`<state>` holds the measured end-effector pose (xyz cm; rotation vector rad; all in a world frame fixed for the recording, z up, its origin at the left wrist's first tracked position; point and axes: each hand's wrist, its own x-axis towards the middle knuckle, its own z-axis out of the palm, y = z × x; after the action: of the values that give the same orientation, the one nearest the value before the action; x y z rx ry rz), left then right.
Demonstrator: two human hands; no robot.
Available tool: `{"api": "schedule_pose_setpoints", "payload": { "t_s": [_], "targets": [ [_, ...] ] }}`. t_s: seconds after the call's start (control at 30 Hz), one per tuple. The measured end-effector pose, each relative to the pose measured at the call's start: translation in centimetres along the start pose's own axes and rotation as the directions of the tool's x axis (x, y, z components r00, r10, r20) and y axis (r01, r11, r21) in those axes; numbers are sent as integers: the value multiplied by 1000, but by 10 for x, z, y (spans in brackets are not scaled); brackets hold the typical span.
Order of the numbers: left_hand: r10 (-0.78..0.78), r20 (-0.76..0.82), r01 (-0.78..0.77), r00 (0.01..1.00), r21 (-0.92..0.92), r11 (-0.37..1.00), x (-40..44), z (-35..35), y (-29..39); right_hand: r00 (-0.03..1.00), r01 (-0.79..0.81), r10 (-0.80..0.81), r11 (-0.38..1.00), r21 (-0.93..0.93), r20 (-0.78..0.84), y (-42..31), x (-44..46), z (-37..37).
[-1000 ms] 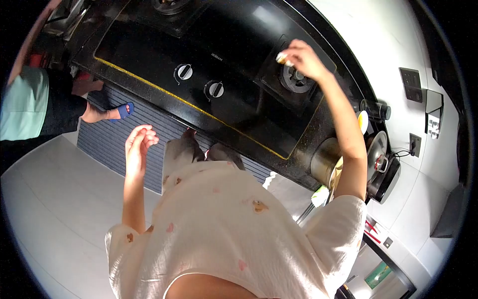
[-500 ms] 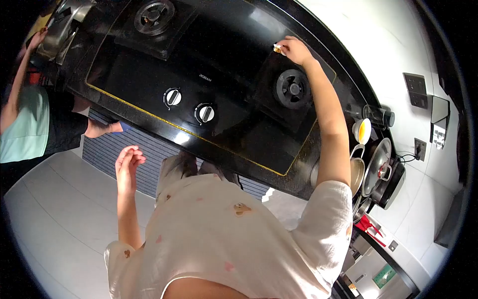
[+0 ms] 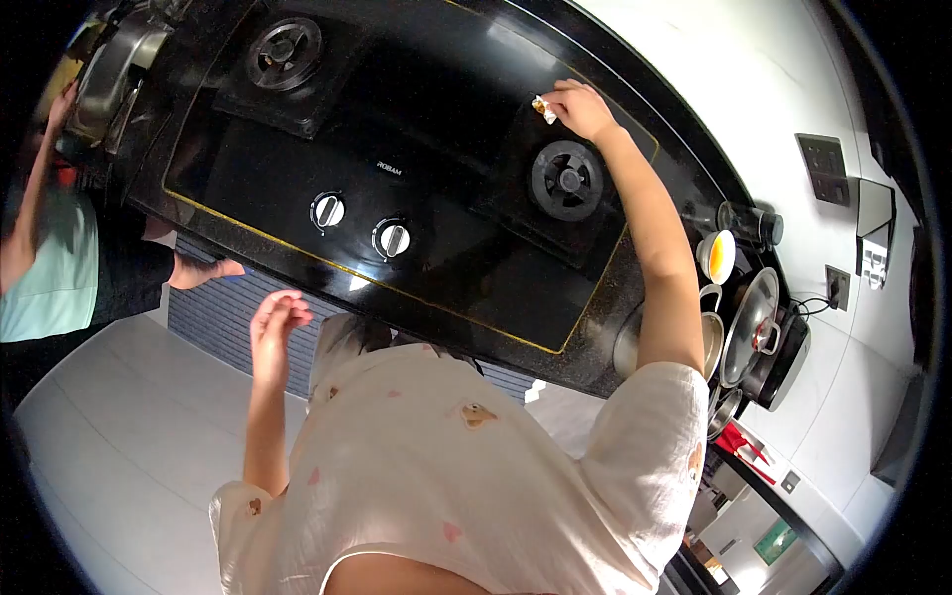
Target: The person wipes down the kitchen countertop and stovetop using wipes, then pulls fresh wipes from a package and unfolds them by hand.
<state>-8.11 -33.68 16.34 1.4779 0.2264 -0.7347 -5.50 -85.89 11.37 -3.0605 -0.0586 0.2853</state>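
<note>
My right hand (image 3: 582, 107) pinches a crumpled, stained white wipe (image 3: 544, 109) over the black glass cooktop (image 3: 436, 228), just behind the right burner (image 3: 567, 180). Whether the wipe touches the glass I cannot tell. Away from the cooktop, my left hand (image 3: 279, 323) hangs in the air in front of the front edge, its fingers curled together; anything between them is too small to see. Two white-marked knobs, the left one (image 3: 327, 210) and the right one (image 3: 394, 239), sit near the front of the cooktop. The left burner (image 3: 285, 54) is at the back left.
Another person in a green top (image 3: 55, 263) stands at the left, one hand near a metal sink (image 3: 124, 69). On the right are a bowl with yellow contents (image 3: 716, 258), a glass jar (image 3: 749, 224), a lidded pan (image 3: 751, 327) and a red item (image 3: 732, 439).
The view has shifted, so the cooktop sits further left and lower. My right hand has moved with the wipe from over the right burner to the glass behind it. The other person's arm has come into view.
</note>
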Motion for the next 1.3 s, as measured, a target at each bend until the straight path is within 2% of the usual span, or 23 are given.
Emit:
{"api": "schedule_pose_setpoints", "payload": {
  "t_s": [0.1,0.13,0.27,0.4,0.5,0.53,0.57,0.6,0.63,0.7,0.8,0.9,0.93,1.07,1.17,1.3],
  "targets": [
    [-13,156,4,988,57,998,6,27,-7,999,-3,4,1000,-17,36,10,-14,3],
    [-24,193,11,981,69,998,10,33,-14,992,-29,36,998,-54,120,10,-16,-2],
    [-51,337,12,940,116,993,22,67,-15,997,63,-65,996,-64,-32,22,-30,9],
    [-42,419,-29,907,162,986,28,84,-13,995,-25,33,997,-76,97,30,-55,3],
    [11,421,-97,907,183,978,34,92,-21,997,-64,66,997,-43,50,42,-81,12],
    [155,447,-326,881,338,883,33,98,-18,996,-85,86,995,-44,32,46,-90,14],
    [285,496,-528,820,464,711,35,108,-14,994,-106,107,994,-36,24,49,-98,16],
    [415,595,-724,688,528,444,40,114,-13,992,-127,127,992,-29,16,50,-105,16],
    [410,650,-767,640,576,284,38,122,-11,989,-147,147,989,-21,8,50,-110,16],
    [335,692,-763,639,625,163,39,129,-25,980,-196,197,980,-8,11,50,-119,17],
    [301,794,-825,529,564,-36,34,143,-36,969,-248,248,969,6,6,50,-128,18],
    [186,868,-863,460,487,-137,32,159,-40,954,-301,301,953,19,1,50,-134,18],
    [102,872,-860,478,489,-148,33,161,-49,949,-313,314,949,26,-16,54,-138,23],
    [47,863,-848,503,503,-164,34,165,-62,932,-353,361,927,127,-44,50,-156,37],
    [64,875,-857,480,483,-182,38,162,-68,889,-397,430,895,203,-158,36,-167,59],
    [59,875,-861,480,483,-161,38,162,-71,858,-388,443,891,236,-259,2,-176,50]
  ]
}}
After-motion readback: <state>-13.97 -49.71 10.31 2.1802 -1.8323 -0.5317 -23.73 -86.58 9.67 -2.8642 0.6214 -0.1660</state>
